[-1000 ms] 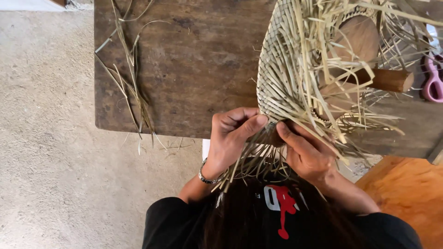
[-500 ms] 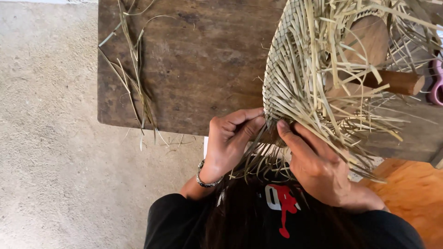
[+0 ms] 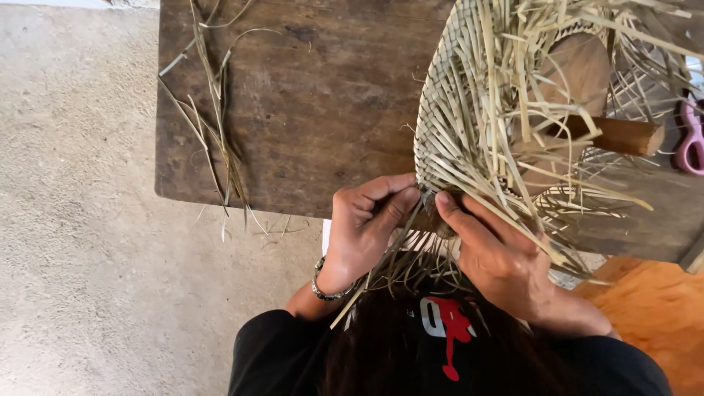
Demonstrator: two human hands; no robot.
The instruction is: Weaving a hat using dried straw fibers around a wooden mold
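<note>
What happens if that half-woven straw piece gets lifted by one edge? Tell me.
The half-woven straw piece would probably flex rather than stay rigid, being thin plaited strips. It looks light for its size. The loose strip ends sticking out would likely flop and snag, and unfinished weaving near both hands could loosen.

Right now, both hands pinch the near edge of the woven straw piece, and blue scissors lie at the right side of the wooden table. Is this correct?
Not quite: the scissors are pink, not blue, as the head view shows. The rest holds: the left hand and the right hand pinch the near edge of the woven straw piece over the wooden table.
</note>
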